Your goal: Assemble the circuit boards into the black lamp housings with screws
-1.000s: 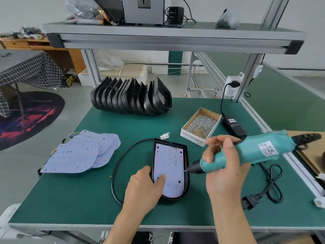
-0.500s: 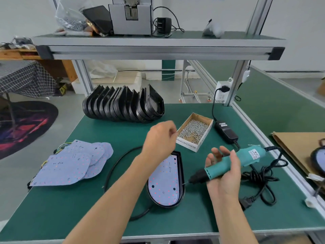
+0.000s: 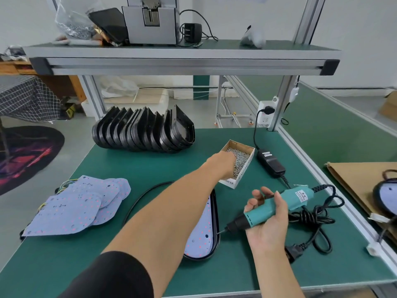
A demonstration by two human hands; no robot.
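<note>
A black lamp housing (image 3: 215, 229) with a circuit board (image 3: 200, 237) seated in it lies near the front of the green table (image 3: 150, 166). The left hand (image 3: 223, 163) reaches into the box of screws (image 3: 242, 157) beyond it; whether its fingers are closed cannot be told. The right hand (image 3: 266, 220) grips a teal electric screwdriver (image 3: 270, 208), tip beside the housing's right rim

Printed on the white side of the cardboard screw box (image 3: 233, 182): letters ending in "ANCER", the rest hidden behind the forearm. On the teal electric screwdriver (image 3: 277, 206), a white label with small print, possibly characters, too blurred to read. Likewise illegible: the label on the black power adapter (image 3: 271, 162).
</note>
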